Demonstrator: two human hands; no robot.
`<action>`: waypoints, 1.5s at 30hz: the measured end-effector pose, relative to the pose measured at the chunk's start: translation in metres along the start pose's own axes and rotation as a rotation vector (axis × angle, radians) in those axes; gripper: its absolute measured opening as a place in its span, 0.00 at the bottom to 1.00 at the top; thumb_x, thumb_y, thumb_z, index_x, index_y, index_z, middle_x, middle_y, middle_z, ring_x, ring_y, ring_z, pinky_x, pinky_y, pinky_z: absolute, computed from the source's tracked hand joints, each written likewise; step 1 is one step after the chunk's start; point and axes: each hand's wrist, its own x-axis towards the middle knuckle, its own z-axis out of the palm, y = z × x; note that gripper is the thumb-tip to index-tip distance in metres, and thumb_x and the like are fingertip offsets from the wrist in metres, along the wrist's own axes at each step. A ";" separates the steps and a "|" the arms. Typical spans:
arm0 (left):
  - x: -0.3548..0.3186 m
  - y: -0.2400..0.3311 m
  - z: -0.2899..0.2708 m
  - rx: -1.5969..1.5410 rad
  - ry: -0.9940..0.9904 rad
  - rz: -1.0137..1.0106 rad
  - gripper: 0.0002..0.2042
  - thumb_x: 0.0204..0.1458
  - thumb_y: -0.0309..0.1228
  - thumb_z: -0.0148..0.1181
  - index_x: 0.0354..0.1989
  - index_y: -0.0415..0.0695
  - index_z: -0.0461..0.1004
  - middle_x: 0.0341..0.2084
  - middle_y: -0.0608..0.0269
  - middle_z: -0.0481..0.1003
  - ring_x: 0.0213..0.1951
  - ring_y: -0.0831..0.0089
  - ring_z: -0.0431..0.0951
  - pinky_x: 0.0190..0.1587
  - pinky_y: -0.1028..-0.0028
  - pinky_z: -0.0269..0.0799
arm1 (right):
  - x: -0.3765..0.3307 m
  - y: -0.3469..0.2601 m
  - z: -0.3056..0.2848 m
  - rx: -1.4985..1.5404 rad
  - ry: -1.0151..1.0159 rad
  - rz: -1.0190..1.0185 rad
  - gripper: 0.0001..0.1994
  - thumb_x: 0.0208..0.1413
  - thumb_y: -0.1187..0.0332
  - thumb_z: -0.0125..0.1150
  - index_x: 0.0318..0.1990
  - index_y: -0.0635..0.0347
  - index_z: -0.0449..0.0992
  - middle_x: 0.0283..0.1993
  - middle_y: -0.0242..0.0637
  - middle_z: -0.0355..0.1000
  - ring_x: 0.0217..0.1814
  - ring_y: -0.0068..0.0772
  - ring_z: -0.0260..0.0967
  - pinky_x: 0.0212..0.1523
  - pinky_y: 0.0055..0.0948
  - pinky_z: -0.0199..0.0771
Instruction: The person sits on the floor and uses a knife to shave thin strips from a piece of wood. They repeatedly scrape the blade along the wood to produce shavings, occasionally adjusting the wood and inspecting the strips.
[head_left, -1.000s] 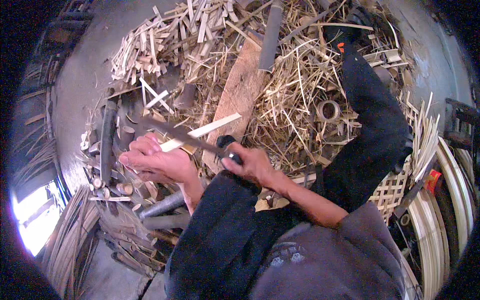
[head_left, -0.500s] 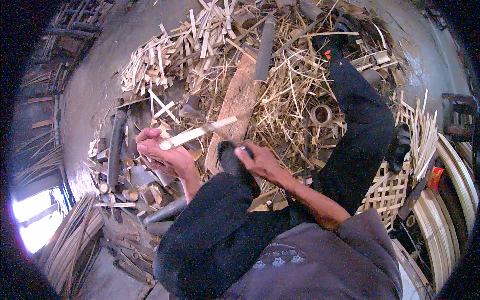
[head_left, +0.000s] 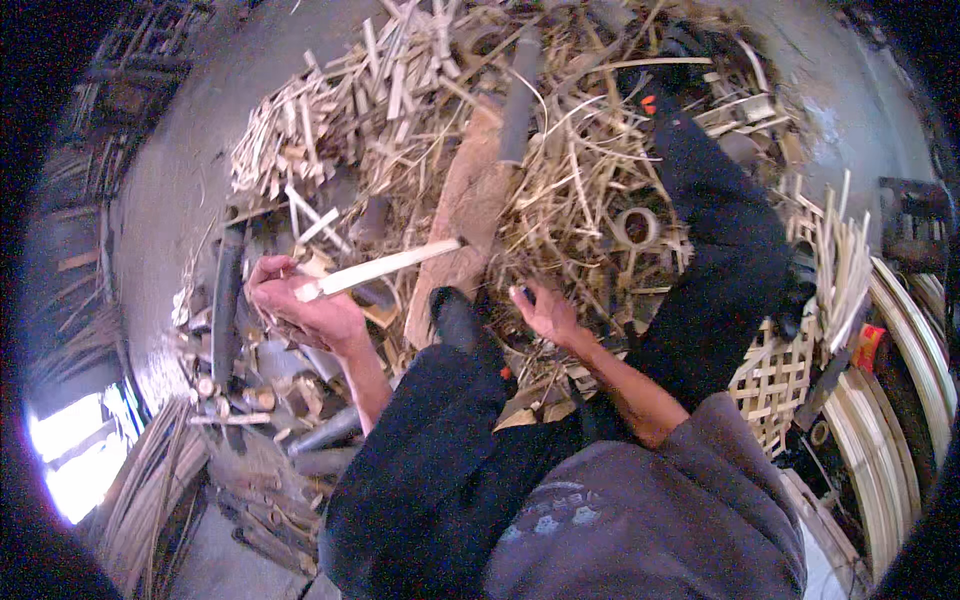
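Note:
My left hand is closed round one end of a pale split-bamboo strip. The strip's free end points right, over a worn wooden plank on the floor. To the right of my dark-covered foot is my right hand, its fingers curled and a small dark piece showing at the thumb. What it grips is mostly hidden and blurred. A grey-green bamboo tube lies across the plank's far end.
Loose shavings spread round the plank. A heap of short bamboo strips lies far left, with cut bamboo pieces nearer. On the right are a woven bamboo panel and long curved strips. My stretched leg borders the shavings.
My right hand has moved right, away from my foot and the plank. My left hand has shifted slightly left with the bamboo strip still in it.

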 end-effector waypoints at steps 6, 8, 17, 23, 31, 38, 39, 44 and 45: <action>-0.043 -0.044 0.013 -0.030 -0.103 -0.297 0.14 0.60 0.39 0.44 0.31 0.40 0.64 0.27 0.60 0.65 0.31 0.71 0.66 0.39 0.70 0.64 | 0.000 0.003 0.003 0.128 -0.280 0.107 0.31 0.58 0.41 0.43 0.58 0.55 0.67 0.53 0.54 0.69 0.57 0.52 0.66 0.57 0.46 0.63; -0.063 -0.051 0.024 -0.084 -0.163 -0.387 0.12 0.60 0.37 0.45 0.30 0.40 0.64 0.27 0.60 0.66 0.31 0.71 0.66 0.38 0.69 0.65 | -0.005 0.003 0.002 0.095 -0.130 -0.070 0.32 0.58 0.39 0.42 0.58 0.55 0.67 0.48 0.55 0.71 0.53 0.55 0.68 0.56 0.46 0.65; -0.065 -0.054 0.046 -0.012 -0.252 -0.288 0.11 0.59 0.35 0.46 0.29 0.41 0.63 0.24 0.61 0.65 0.28 0.71 0.66 0.36 0.70 0.65 | -0.007 -0.068 -0.018 0.338 -0.054 -0.287 0.31 0.55 0.41 0.51 0.53 0.61 0.70 0.45 0.51 0.74 0.49 0.49 0.72 0.50 0.41 0.70; -0.048 -0.047 0.051 0.055 -0.241 -0.190 0.12 0.60 0.37 0.46 0.28 0.42 0.62 0.23 0.62 0.64 0.27 0.72 0.64 0.34 0.71 0.64 | 0.029 -0.178 -0.052 0.440 0.065 -0.818 0.27 0.50 0.56 0.64 0.54 0.58 0.65 0.39 0.47 0.70 0.40 0.47 0.68 0.43 0.34 0.69; -0.044 -0.037 0.056 0.030 -0.267 -0.158 0.14 0.60 0.39 0.46 0.27 0.42 0.61 0.21 0.64 0.62 0.25 0.74 0.63 0.32 0.73 0.62 | 0.108 -0.005 0.075 0.121 0.357 -0.774 0.28 0.48 0.63 0.68 0.55 0.61 0.64 0.50 0.46 0.67 0.48 0.49 0.67 0.50 0.36 0.65; -0.040 -0.037 0.049 0.067 -0.224 -0.160 0.16 0.61 0.42 0.45 0.27 0.43 0.60 0.20 0.65 0.61 0.24 0.75 0.61 0.30 0.74 0.61 | -0.001 -0.042 -0.019 0.060 -0.112 -0.066 0.23 0.46 0.51 0.60 0.44 0.57 0.69 0.41 0.51 0.71 0.45 0.49 0.70 0.40 0.47 0.68; -0.041 -0.036 0.048 0.067 -0.227 -0.156 0.16 0.61 0.42 0.45 0.26 0.43 0.60 0.20 0.65 0.61 0.24 0.75 0.61 0.30 0.74 0.61 | -0.009 -0.039 -0.022 0.034 -0.136 0.026 0.22 0.45 0.51 0.59 0.43 0.57 0.69 0.40 0.52 0.71 0.45 0.49 0.70 0.40 0.48 0.68; -0.025 -0.044 0.023 0.039 -0.181 -0.189 0.17 0.61 0.44 0.45 0.26 0.44 0.60 0.18 0.66 0.60 0.23 0.76 0.60 0.28 0.75 0.60 | -0.015 0.001 -0.001 -0.076 0.065 0.068 0.23 0.46 0.50 0.57 0.42 0.60 0.68 0.36 0.56 0.70 0.42 0.55 0.70 0.37 0.51 0.68; -0.024 -0.042 0.024 0.014 -0.194 -0.204 0.17 0.61 0.44 0.45 0.26 0.44 0.60 0.18 0.66 0.60 0.22 0.76 0.60 0.28 0.75 0.59 | -0.010 0.012 0.001 -0.066 0.075 0.061 0.25 0.48 0.49 0.56 0.45 0.61 0.67 0.39 0.57 0.69 0.44 0.56 0.69 0.40 0.50 0.68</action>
